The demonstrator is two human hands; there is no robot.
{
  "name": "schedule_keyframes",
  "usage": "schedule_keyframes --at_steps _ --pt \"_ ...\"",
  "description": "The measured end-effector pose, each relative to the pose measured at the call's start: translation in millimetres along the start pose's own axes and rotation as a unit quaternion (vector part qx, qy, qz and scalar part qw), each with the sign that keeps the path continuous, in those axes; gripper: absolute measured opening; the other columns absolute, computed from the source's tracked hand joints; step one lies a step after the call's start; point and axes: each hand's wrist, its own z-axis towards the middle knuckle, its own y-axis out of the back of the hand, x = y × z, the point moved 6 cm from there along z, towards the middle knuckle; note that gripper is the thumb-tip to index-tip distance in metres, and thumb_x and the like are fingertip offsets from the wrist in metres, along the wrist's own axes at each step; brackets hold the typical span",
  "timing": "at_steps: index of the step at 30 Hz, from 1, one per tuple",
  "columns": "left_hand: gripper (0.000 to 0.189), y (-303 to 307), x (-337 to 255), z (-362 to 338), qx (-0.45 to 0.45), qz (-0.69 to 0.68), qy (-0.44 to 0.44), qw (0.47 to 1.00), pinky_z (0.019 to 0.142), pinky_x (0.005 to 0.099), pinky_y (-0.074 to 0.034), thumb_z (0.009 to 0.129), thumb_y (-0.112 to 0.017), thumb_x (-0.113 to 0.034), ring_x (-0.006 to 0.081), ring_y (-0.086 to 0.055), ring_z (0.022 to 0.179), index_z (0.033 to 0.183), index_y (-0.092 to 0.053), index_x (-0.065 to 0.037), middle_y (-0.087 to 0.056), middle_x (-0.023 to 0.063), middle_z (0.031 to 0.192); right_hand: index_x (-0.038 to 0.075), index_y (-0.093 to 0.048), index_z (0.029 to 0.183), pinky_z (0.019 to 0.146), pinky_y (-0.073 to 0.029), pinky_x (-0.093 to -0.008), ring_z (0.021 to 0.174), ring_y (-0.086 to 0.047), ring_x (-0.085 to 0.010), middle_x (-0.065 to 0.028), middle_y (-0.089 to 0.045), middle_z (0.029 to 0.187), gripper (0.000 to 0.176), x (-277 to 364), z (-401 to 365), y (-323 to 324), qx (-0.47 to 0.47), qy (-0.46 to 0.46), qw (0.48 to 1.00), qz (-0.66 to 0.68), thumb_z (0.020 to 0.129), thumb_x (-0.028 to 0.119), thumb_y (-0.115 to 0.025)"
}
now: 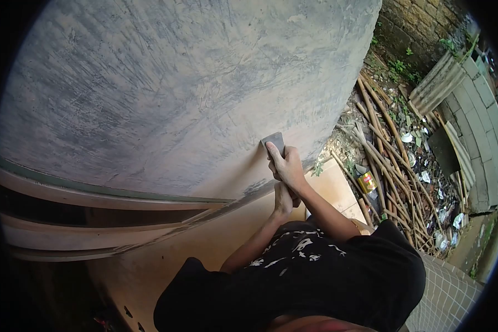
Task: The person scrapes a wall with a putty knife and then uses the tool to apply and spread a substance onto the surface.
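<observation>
My right hand (288, 167) is wrapped round a small grey sanding block (274, 140), the thumb lying along its face. The block is up against the wall (188, 105), which is coated in patchy grey and whitish plaster with scratch marks. Just below, my left hand (283, 200) is closed close to my right wrist, overlapping it in this view. Its fingers are partly hidden, and I cannot tell what, if anything, they hold.
A wooden frame (133, 213) with a dark opening runs along the lower left of the wall. Tan tiles (337, 188) lie below my hands. To the right are piled bamboo poles (384, 149), a yellow packet (366, 181), litter and a grey block wall (476, 127).
</observation>
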Motion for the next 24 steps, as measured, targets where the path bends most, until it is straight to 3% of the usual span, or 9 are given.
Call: schedule_keyframes --at_steps 3,5,7,9,11,13,17,20,24 --pt "0.05 -3 6 4 0.039 -0.059 0.017 0.997 0.032 0.0241 -0.018 0.095 -0.034 -0.047 0.0066 -0.029 0.034 0.061 -0.043 -0.011 -0.032 -0.0056 0.048 0.005 -0.049 0.066 0.033 -0.026 -0.0221 0.036 -0.036 -0.0048 0.0017 -0.043 0.047 0.043 16 1 2 0.017 -0.002 0.999 -0.036 0.092 0.037 -0.057" --pt "0.05 -22 -40 1 0.077 0.014 -0.081 0.994 0.032 0.0243 -0.018 0.094 -0.035 -0.047 0.0065 -0.029 0.034 0.059 -0.041 -0.012 -0.032 -0.0055 0.047 0.005 -0.049 0.066 0.033 -0.026 -0.0222 0.037 -0.036 -0.0048 0.0017 -0.043 0.047 0.042 55 3 -3 0.022 0.053 0.998 -0.034 0.092 0.037 -0.057" --pt "0.054 -23 -53 17 0.082 0.023 -0.104 0.991 0.033 0.0248 -0.018 0.098 -0.032 -0.043 0.0062 -0.027 0.034 0.055 -0.035 -0.011 -0.03 -0.0058 0.046 0.005 -0.049 0.065 0.033 -0.025 -0.0223 0.037 -0.037 -0.0048 0.002 -0.043 0.047 0.041 78 4 -11 0.026 0.125 0.991 -0.039 0.093 0.034 -0.056" --pt "0.052 -28 -50 14 0.052 0.028 -0.138 0.989 0.032 0.0243 -0.019 0.098 -0.033 -0.042 0.0058 -0.029 0.035 0.058 -0.039 -0.009 -0.031 -0.006 0.046 0.005 -0.048 0.064 0.033 -0.025 -0.0223 0.036 -0.036 -0.0047 0.0025 -0.042 0.046 0.041 61 7 -5 0.014 0.109 0.993 -0.042 0.093 0.033 -0.056" --pt "0.049 -22 -20 6 -0.025 0.049 -0.054 0.997 0.031 0.024 -0.02 0.098 -0.033 -0.04 0.0053 -0.031 0.034 0.062 -0.043 -0.008 -0.033 -0.0059 0.046 0.003 -0.05 0.059 0.035 -0.029 -0.0237 0.037 -0.037 -0.0053 0.0017 -0.043 0.045 0.045 26 4 10 -0.006 0.013 0.999 -0.031 0.092 0.032 -0.057" --pt "0.048 -22 -22 1 -0.028 -0.006 0.006 1.0 0.031 0.0239 -0.021 0.098 -0.033 -0.04 0.0049 -0.032 0.034 0.064 -0.045 -0.008 -0.035 -0.0053 0.046 0.003 -0.05 0.057 0.034 -0.028 -0.0237 0.037 -0.037 -0.005 0.0018 -0.043 0.045 0.045 25 3 9 -0.011 -0.007 1.0 -0.021 0.092 0.032 -0.057" --pt "0.052 -34 -69 19 0.072 0.077 -0.213 0.971 0.031 0.0244 -0.021 0.098 -0.033 -0.044 0.0054 -0.032 0.033 0.063 -0.044 -0.007 -0.036 -0.0041 0.044 0.003 -0.05 0.057 0.036 -0.029 -0.0241 0.038 -0.039 -0.0059 0.0012 -0.044 0.046 0.046 75 5 -7 0.025 0.116 0.991 -0.055 0.092 0.032 -0.058" --pt "0.05 -24 -32 8 0.012 0.039 -0.052 0.998 0.031 0.0246 -0.021 0.098 -0.032 -0.044 0.0054 -0.032 0.034 0.065 -0.045 -0.008 -0.036 -0.0046 0.046 0.003 -0.049 0.061 0.034 -0.025 -0.0226 0.036 -0.037 -0.0052 0.0016 -0.042 0.045 0.044 46 3 5 -0.003 0.046 0.998 -0.029 0.092 0.033 -0.057" --pt "0.045 -21 -18 2 0.064 -0.017 0.006 0.998 0.032 0.0239 -0.019 0.098 -0.032 -0.042 0.0056 -0.029 0.035 0.067 -0.042 -0.011 -0.033 -0.0064 0.049 0.004 -0.049 0.063 0.033 -0.024 -0.0222 0.036 -0.035 -0.0045 0.0026 -0.042 0.046 0.043 32 3 9 -0.009 -0.002 1.0 -0.011 0.093 0.033 -0.057"
